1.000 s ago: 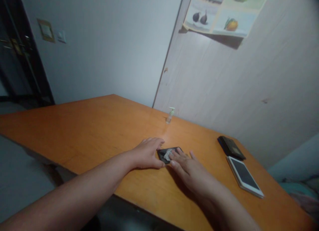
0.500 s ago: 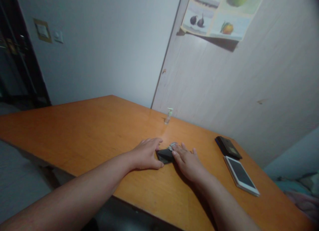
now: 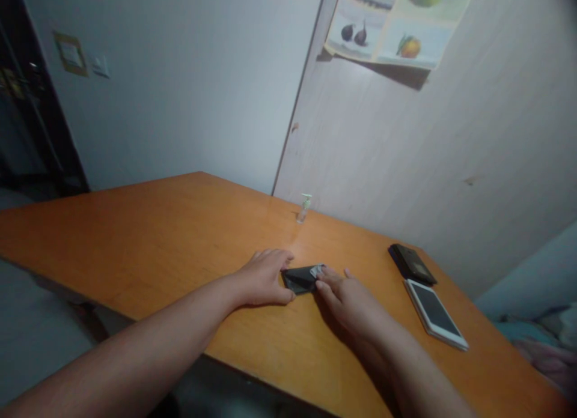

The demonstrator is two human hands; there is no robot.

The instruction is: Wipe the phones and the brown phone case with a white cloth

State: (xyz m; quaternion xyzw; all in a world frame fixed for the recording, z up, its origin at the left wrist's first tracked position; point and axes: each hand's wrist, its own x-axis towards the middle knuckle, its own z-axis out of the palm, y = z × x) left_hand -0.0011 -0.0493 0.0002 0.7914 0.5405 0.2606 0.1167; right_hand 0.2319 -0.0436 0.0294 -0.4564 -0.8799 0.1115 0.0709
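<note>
A dark, glossy phone (image 3: 297, 280) lies flat on the wooden table (image 3: 180, 226) between my hands. My left hand (image 3: 267, 278) grips its left end, thumb on the near edge and fingers at the far edge. My right hand (image 3: 345, 295) is over the phone's right end, fingertips pressed on a small crumpled grey-white cloth (image 3: 317, 270). Most of the cloth and the phone's right end are hidden under those fingers.
A small clear pump bottle (image 3: 302, 211) stands near the back edge. To the right lie a white-framed tablet (image 3: 436, 313) and a dark wallet-like case (image 3: 412, 263). A wall with fruit pictures (image 3: 396, 30) rises behind the table.
My right hand has slid slightly right and turned, with the cloth under its fingers, uncovering more of the phone. My left hand keeps its hold.
</note>
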